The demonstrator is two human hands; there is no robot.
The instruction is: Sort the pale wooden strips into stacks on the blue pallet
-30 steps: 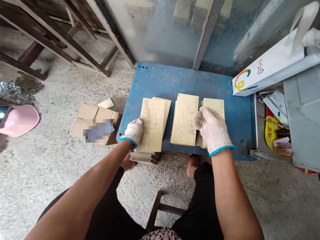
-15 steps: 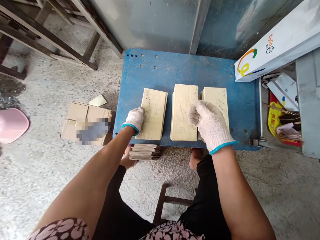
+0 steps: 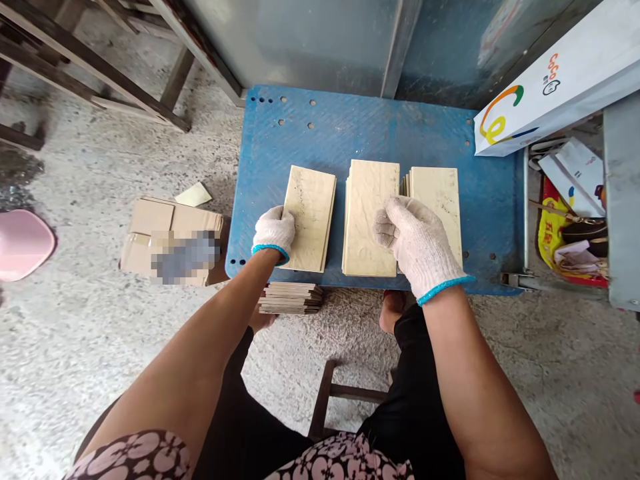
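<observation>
Three stacks of cream, marbled tiles lie on a blue plastic board. At the near left edge of the left tile stack [image 3: 310,220], my left hand [image 3: 274,232], in a white knit glove, is curled with the thumb at the top tile's edge. My right hand [image 3: 417,243], gloved alike, is held above the middle tile stack [image 3: 370,220] and the right tile stack [image 3: 436,193], partly covering both. Its thumb and fingertips are pressed together; anything between them is too small to make out. Dark specks mark the left and right top tiles.
The blue board [image 3: 350,127] carries a white paper bag [image 3: 555,87] at its right end. More tiles [image 3: 291,298] are stacked below its near edge. A cardboard box [image 3: 150,223] and pink object [image 3: 25,243] stand left; a wooden stool [image 3: 325,400] is between my legs.
My left hand has shifted slightly right and its fingers are more tucked at the tile's edge. My right hand keeps its pinch over the middle stack. The whole view has shifted slightly.
</observation>
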